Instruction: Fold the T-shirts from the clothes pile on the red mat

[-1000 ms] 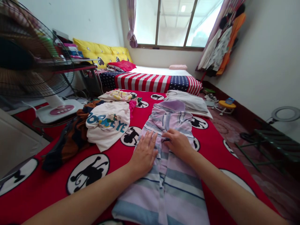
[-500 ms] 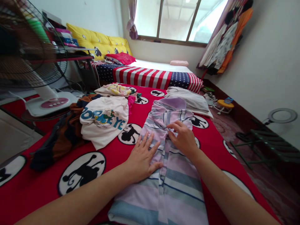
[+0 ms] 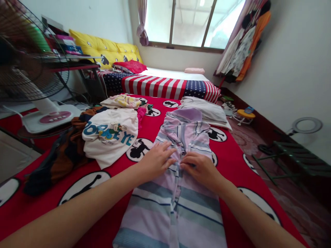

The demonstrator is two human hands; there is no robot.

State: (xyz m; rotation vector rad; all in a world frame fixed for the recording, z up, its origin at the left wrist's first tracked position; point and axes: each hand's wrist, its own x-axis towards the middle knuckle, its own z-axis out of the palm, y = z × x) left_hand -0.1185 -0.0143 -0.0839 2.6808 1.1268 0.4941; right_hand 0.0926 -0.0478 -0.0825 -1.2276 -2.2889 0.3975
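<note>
A striped collared shirt in lilac, grey-blue and white lies lengthwise before me, its purple collar at the far end. My left hand rests on the left side of its front, fingers apart and slightly bent, palm down. Across the front strip, my right hand has its thumb and fingers closed on the cloth at the middle. What exactly lies between those fingertips is hidden. Folds bunch up just beyond both hands, below the collar.
Left of the shirt lie a white printed T-shirt and a brown-and-navy garment. Folded grey clothes sit beyond the collar. A fan stands at left; a green rack and yellow stool are at right. Beneath is a red blanket.
My right hand has moved down the shirt front, toward me. My left hand has slid slightly up, its fingers now more bent and closer to the right hand. The view has shifted a little.
</note>
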